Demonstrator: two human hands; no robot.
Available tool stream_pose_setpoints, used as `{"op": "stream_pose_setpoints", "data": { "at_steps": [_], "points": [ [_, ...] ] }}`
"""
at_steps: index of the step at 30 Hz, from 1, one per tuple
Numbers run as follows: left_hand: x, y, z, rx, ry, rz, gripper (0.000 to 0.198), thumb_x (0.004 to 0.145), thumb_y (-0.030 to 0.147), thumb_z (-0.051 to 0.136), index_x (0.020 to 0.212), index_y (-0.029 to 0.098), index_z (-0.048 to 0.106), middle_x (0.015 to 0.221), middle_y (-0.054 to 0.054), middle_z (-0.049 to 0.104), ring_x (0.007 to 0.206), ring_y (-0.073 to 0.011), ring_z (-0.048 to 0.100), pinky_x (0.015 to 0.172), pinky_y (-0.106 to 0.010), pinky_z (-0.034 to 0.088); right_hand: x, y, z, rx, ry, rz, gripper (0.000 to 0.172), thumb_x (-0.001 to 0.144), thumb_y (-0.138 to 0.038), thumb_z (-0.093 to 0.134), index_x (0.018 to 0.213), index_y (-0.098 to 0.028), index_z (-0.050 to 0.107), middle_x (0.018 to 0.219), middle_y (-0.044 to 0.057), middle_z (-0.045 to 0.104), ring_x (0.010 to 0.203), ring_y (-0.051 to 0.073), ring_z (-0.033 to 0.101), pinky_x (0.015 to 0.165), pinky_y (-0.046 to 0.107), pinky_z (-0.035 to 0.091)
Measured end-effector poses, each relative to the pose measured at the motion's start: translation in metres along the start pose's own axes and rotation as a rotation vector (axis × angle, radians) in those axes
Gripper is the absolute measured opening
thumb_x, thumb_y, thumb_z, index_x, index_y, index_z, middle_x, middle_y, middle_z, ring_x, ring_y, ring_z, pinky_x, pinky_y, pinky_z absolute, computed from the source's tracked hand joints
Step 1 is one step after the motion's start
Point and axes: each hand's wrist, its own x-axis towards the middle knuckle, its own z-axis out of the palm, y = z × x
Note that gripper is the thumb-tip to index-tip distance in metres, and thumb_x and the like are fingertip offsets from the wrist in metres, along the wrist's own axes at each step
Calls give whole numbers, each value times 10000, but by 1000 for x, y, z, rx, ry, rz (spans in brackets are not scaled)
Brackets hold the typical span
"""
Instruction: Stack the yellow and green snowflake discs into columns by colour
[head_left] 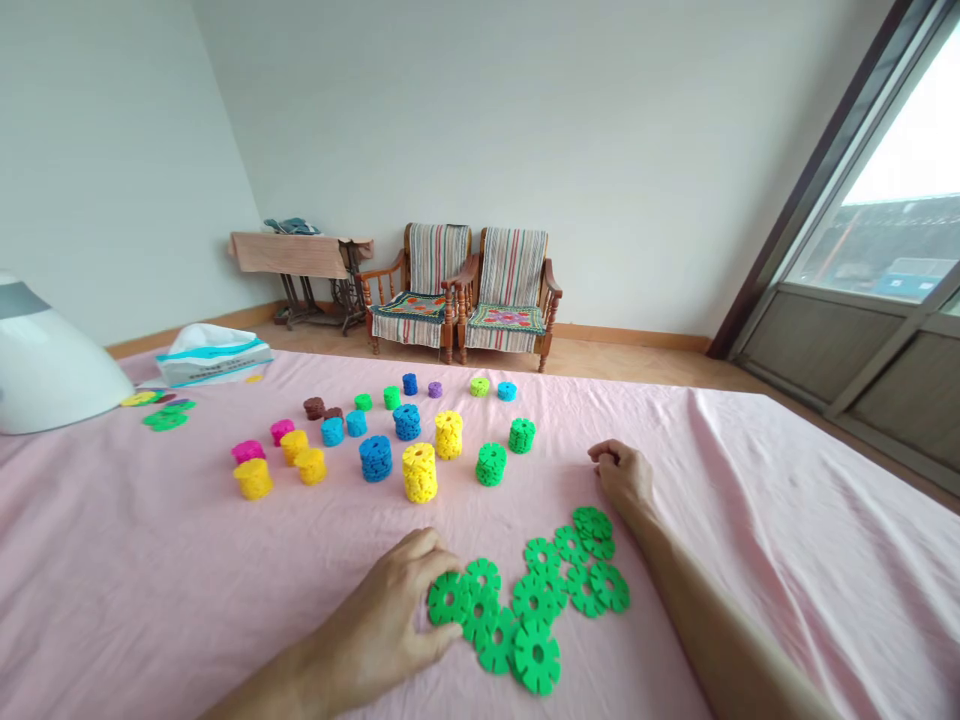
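My left hand (pixel 382 625) lies low in the middle of the view, its fingertips on the edge of a green snowflake-shaped plastic disc (pixel 448 598). I cannot tell whether it grips the disc. That disc belongs to a loose, overlapping patch of flat green discs (pixel 536 600) on the pink bedsheet (pixel 150 560). My right hand (pixel 622 475) rests beyond the patch with its fingers curled closed, and nothing shows in them. The nearest stack to it is a green disc stack (pixel 490 464).
Several stacks and single discs in yellow (pixel 419 473), blue (pixel 376 458), pink, brown and purple stand on the sheet. A white rounded object (pixel 45 365) and a plastic package (pixel 210 355) lie at the far left. Wooden armchairs (pixel 457 290) stand beyond the bed.
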Motion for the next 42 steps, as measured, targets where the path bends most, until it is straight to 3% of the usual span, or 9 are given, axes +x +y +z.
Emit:
{"op": "stream_pose_setpoints", "data": {
  "at_steps": [8, 12, 16, 19, 21, 26, 30, 34, 42],
  "points": [
    [33, 9, -15, 96, 164, 25, 295, 679, 157, 612, 972, 196, 601, 957, -24, 593, 856, -186, 552, 781, -300, 452, 3, 5, 3, -6, -11, -28, 297, 682, -189, 393, 724, -194, 686, 626, 18, 674, 589, 162, 608, 564, 244, 403],
    [58, 8, -9, 121, 198, 86, 293, 657, 117, 598, 937, 198, 621, 950, -29, 594, 912, -196, 553, 813, -302, 451, 3, 5, 5, -8, -10, -48, 296, 678, -187, 392, 711, -190, 686, 622, 18, 673, 576, 158, 598, 546, 240, 394],
    [63, 1, 2, 149, 145, 82, 246, 664, 121, 578, 887, 200, 648, 892, -28, 602, 915, -211, 570, 816, -323, 466, 2, 4, 3, 3, -4, -67, 279, 680, -188, 396, 690, -195, 674, 623, 23, 673, 597, 174, 606, 553, 253, 400],
    [60, -1, 9, 74, 249, 51, 372, 722, 142, 549, 1085, 199, 604, 1095, -69, 606, 1079, -234, 540, 951, -386, 425, 0, -4, 1, 32, 13, -88, 278, 692, -183, 390, 709, -190, 667, 695, 43, 689, 659, 189, 627, 605, 273, 427],
    [62, -2, 15, -41, 352, 32, 523, 762, 125, 499, 1279, 192, 463, 1262, -97, 544, 1195, -224, 482, 1035, -412, 359, -4, -15, 2, 63, 8, -116, 282, 702, -180, 384, 739, -186, 664, 761, 48, 699, 698, 186, 641, 634, 272, 448],
    [75, -6, 33, -330, 429, -86, 684, 790, 104, 448, 1429, 160, 210, 1437, -148, 380, 1337, -224, 337, 1104, -427, 257, -31, -57, 18, 322, -191, -303, 396, 742, -137, 355, 1021, -146, 636, 867, 61, 716, 757, 162, 668, 718, 275, 510],
    [81, -8, 41, -296, 418, -147, 749, 763, 117, 485, 1440, 100, 165, 1465, -190, 315, 1368, -243, 268, 1124, -435, 196, -58, -76, 38, 396, -346, -383, 534, 741, -84, 375, 1257, -127, 508, 1152, 118, 658, 1078, 200, 606, 950, 394, 452],
    [80, -9, 46, -246, 423, -153, 789, 741, 104, 472, 1446, 54, 121, 1438, -217, 352, 1346, -255, 316, 1110, -432, 236, -69, -80, 48, 380, -429, -391, 566, 743, -56, 380, 1302, -100, 459, 1223, 151, 611, 1155, 219, 559, 990, 410, 430],
    [79, -12, 50, -222, 440, -96, 820, 730, 104, 494, 1460, 117, 120, 1435, -169, 380, 1315, -250, 370, 1093, -427, 270, -73, -89, 45, 259, -431, -466, 605, 725, 0, 354, 1310, -129, 438, 1203, 125, 624, 1134, 230, 566, 971, 412, 437]
  ]
}}
